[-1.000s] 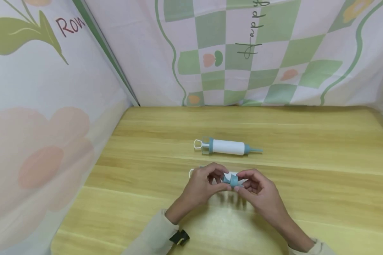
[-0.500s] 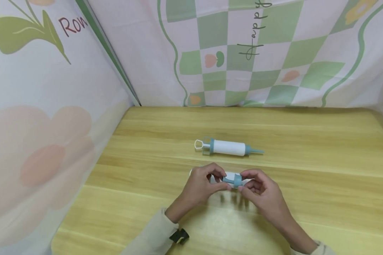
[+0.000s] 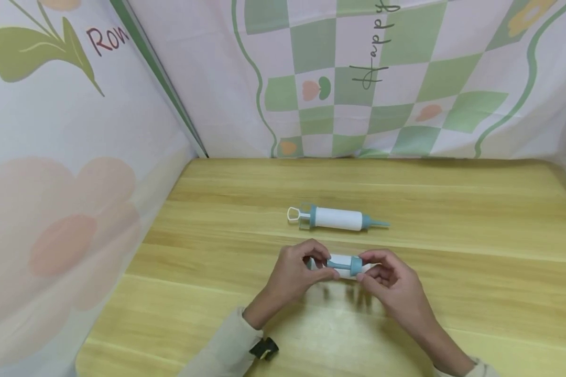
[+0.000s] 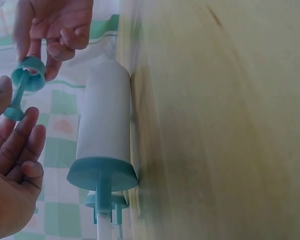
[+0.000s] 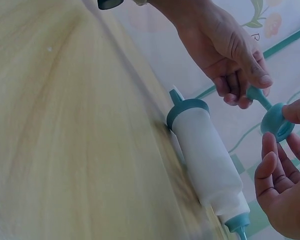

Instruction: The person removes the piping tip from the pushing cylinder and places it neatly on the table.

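Note:
Between both hands hangs a threaded teal ring cap (image 3: 356, 266) with a slim teal nozzle (image 4: 20, 91) running through it. My left hand (image 3: 296, 269) pinches the nozzle's flared end between thumb and fingertips. On the other side my right hand (image 3: 392, 280) pinches the ring cap, its thumb on the near side. Just beneath them a large white syringe (image 5: 207, 155) lies on its side, its front end bare of teal. Its teal flange (image 4: 102, 172) and plunger show in the left wrist view; in the head view the hands cover much of it.
A second white syringe (image 3: 338, 218) lies farther back, its teal nozzle pointing right and its looped plunger handle left. All rest on a wood-grain table (image 3: 476, 251). Printed cloth (image 3: 354, 115) hangs behind the table and along its left side.
The ring cap and my right hand have shifted right, away from my left fingertips. More of the nozzle's stem now shows between the hands.

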`<state>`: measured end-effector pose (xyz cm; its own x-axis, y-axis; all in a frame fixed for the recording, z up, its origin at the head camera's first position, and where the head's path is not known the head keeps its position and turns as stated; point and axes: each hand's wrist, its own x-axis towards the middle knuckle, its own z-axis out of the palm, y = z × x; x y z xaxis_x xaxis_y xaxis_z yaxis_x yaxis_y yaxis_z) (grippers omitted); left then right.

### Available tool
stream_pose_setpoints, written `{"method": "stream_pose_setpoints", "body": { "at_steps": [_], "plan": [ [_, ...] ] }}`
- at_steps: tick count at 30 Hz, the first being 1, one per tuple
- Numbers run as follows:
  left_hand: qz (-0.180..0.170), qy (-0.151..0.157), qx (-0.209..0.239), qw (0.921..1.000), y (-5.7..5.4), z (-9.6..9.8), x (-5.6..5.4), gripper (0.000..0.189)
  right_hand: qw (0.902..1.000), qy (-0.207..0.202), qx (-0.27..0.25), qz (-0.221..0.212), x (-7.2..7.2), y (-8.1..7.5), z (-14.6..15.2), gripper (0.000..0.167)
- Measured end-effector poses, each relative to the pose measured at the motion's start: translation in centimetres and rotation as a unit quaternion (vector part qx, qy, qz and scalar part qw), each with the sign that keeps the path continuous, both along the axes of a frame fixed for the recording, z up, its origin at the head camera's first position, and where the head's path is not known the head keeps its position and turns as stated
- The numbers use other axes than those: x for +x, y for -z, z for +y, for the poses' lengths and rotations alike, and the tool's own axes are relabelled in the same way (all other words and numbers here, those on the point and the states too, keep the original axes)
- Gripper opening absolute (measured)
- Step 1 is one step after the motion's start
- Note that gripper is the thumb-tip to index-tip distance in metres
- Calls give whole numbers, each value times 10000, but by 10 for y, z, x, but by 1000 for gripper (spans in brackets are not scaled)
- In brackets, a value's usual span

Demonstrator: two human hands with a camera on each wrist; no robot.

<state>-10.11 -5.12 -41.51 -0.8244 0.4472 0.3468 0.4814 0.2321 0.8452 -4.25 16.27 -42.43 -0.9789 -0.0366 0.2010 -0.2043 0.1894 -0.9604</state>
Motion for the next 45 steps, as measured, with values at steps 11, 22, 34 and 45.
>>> {"method": "stream_pose_setpoints", "body": {
  "at_steps": [11,22,34,45],
  "plan": [
    [-61,-77,-211,9997,-1,-1,0,28,9998,122,124,30,3,-1,10,29],
    [133,-98,-395,9991,-2,1,-1,30,9994,265,236,7,6,-4,19,29],
    [316,-81,-622,9975,-5,6,-1,31,9982,392,447,61,9,-4,31,30],
    [362,-29,-793,9962,-7,9,-2,31,9976,425,545,34,11,-2,42,31]
  ]
}}
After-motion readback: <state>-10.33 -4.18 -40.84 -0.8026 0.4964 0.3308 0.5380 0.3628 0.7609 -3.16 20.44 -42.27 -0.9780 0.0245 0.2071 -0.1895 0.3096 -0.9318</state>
